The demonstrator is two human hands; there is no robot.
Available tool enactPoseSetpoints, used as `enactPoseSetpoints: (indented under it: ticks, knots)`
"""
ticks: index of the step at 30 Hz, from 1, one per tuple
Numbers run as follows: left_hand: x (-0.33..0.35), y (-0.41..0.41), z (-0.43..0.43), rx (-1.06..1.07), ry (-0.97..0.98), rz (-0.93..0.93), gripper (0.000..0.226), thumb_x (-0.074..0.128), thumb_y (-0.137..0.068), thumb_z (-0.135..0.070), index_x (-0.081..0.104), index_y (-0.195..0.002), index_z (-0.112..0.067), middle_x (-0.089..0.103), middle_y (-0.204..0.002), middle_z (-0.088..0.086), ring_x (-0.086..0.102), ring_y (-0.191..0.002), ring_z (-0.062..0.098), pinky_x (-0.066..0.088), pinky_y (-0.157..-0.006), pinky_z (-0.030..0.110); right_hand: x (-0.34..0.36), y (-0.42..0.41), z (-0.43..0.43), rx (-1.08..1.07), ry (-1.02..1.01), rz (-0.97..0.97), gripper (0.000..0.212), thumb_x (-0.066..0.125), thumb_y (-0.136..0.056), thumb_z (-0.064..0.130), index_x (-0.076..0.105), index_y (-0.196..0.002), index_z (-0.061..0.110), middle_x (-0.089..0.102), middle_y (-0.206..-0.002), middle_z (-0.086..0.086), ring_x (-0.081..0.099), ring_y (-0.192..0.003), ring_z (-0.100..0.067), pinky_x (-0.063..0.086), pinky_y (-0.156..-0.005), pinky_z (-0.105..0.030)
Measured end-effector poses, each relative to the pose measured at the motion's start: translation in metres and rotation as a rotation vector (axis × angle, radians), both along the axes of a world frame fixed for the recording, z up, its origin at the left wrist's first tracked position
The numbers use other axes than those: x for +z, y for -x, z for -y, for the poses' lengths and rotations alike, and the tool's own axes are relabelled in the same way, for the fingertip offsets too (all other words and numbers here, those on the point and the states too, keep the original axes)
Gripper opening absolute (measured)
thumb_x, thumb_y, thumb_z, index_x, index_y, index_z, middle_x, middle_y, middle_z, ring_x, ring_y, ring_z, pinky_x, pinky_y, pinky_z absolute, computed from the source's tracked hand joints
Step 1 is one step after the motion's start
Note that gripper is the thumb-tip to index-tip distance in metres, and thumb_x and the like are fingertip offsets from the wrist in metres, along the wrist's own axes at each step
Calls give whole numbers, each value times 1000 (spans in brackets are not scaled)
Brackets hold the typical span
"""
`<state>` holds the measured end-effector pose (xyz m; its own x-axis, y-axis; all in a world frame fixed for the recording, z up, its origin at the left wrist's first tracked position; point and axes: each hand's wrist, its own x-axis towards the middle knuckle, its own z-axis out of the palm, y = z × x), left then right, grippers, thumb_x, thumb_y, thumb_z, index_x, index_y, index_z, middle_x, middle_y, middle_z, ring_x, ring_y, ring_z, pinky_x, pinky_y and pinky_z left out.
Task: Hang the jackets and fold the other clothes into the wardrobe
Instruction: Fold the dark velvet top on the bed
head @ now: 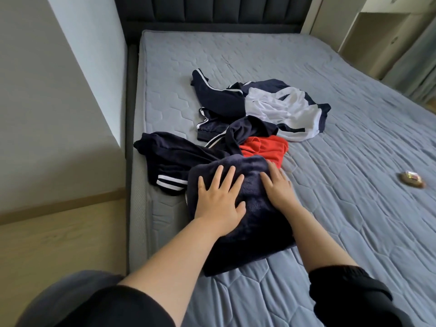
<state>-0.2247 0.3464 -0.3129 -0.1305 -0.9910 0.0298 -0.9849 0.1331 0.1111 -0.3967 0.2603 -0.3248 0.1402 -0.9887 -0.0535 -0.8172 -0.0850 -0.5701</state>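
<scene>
The folded navy fleece garment [250, 223] is being pressed flat on the mattress [354, 185] by 2 hands, left hand [219, 199] and right hand [279, 187], fingers straight, nothing being gripped.

The one view comes from a wide-angle camera on the person's head, close over the near edge of the bed [354, 208]. It faces forward and down along the bed's length towards the headboard [212, 10], which runs across the top of the frame. The left hand [218, 197] and right hand [278, 187] sit near the lens in the lower middle, reaching in from the bottom edge. The wall [59, 90] and floor [59, 244] fill the left side, and pale cupboards [377, 27] show at upper right. Straight edges bow near the borders.
</scene>
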Motion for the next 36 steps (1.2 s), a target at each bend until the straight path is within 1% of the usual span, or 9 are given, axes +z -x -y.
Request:
enactPoseSetpoints:
  ticks: [5,11,13,20,23,25,28,31,36]
  knots:
    - [-9,4,6,11,-3,-12,68,25,-93,-56,1,-152,-32,-9,-160,-3,-15,-145,24,-2,-111,63,-14,13,10,-196,-285,334,55,47,-95,47,41,-141,16,51,-139,-8,47,-128,-25,31,-104,-29]
    - [-8,-1,14,-7,-78,-27,77,12,-85,-73,-6,-150,-37,-14,-160,-2,-17,-145,25,-2,-110,64,-16,25,19,-289,-571,365,81,51,-82,69,49,-136,9,53,-137,-11,53,-118,-21,33,-101,-28]
    - [-8,-2,12,-15,-95,3,77,14,-85,-74,-10,-149,-38,-17,-159,0,-19,-145,26,-1,-109,65,-12,28,21,-280,-644,371,88,54,-77,73,50,-137,9,52,-138,-12,49,-126,-23,29,-112,-34]
    - [-8,3,12,-26,-153,127,77,18,-88,-71,-14,-149,-36,-21,-158,5,-21,-144,30,-2,-107,69,-8,40,11,-298,-715,413,93,56,-73,74,47,-137,8,53,-135,-12,50,-126,-25,35,-110,-37]
    - [-9,3,11,-28,-151,148,76,18,-89,-70,-13,-149,-35,-21,-158,5,-21,-144,31,-1,-107,69,-4,46,2,-288,-714,538,112,65,-44,80,54,-129,8,65,-120,-10,60,-113,-19,43,-100,-33]
    - [-10,5,9,-28,-148,160,76,18,-89,-70,-12,-149,-35,-21,-158,6,-21,-144,32,-1,-106,69,3,50,-5,-247,-747,566,99,68,-46,75,59,-119,9,73,-100,-7,69,-95,-16,52,-80,-27]
    - [-8,4,9,-30,-176,166,74,20,-90,-69,-11,-149,-36,-20,-158,5,-21,-144,31,-2,-107,69,15,50,-13,-184,-654,405,58,76,-67,58,66,-97,9,75,-81,-1,72,-76,-14,52,-61,-22]
    - [-1,-5,10,-33,-221,164,73,19,-91,-68,-14,-149,-37,-21,-158,4,-21,-144,30,1,-108,67,28,39,-18,-306,-557,421,40,81,-71,33,69,-95,3,72,-80,-8,68,-72,-19,55,-68,-30]
    - [25,-47,10,-2,-215,63,70,19,-92,-66,-18,-146,-41,-19,-159,-1,-11,-147,25,10,-115,56,75,-2,-29,-390,-701,792,30,74,-72,9,66,-98,-2,71,-77,-18,68,-65,-28,56,-64,-34]
